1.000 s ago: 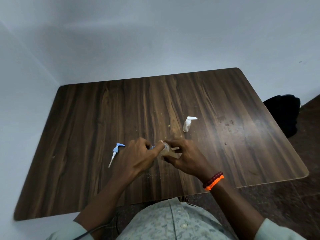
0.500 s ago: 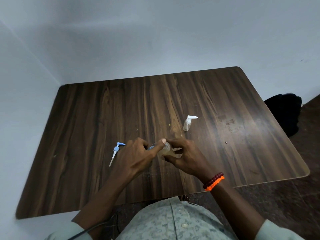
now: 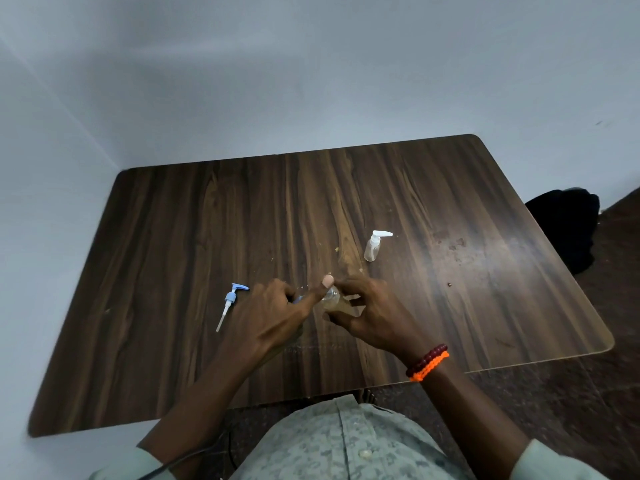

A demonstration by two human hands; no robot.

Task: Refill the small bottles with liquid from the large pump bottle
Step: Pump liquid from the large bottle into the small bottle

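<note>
detached blue pump head [image 3: 231, 304], lying flat on the counter [image 3: 173, 237] toward its left edge, well apart from both hands. left hand [image 3: 273, 315], near the front edge at the middle of the counter: fingers curled over something largely hidden beneath them, a sliver of blue showing at the knuckles, thumb [image 3: 323, 287] stretched right to touch the neck of the small bottle [image 3: 334, 301]; what the curled fingers grasp cannot be told, though it may be the large pump bottle. small bottle, clear with pale liquid inside, held between the two hands, its neck toward the left thumb. right hand [image 3: 372, 311]: fingers pinch the small bottle from above, thumb below it. second small bottle [image 3: 373, 247], upright with white pump fitted, stands further back toward the centre of the counter, apart from the hands. judged step: transfer of liquid into the held bottle. to do it well, keep the two mouths aligned and steady, tilt slowly, and watch the level; a slip would spill onto the counter.
</note>
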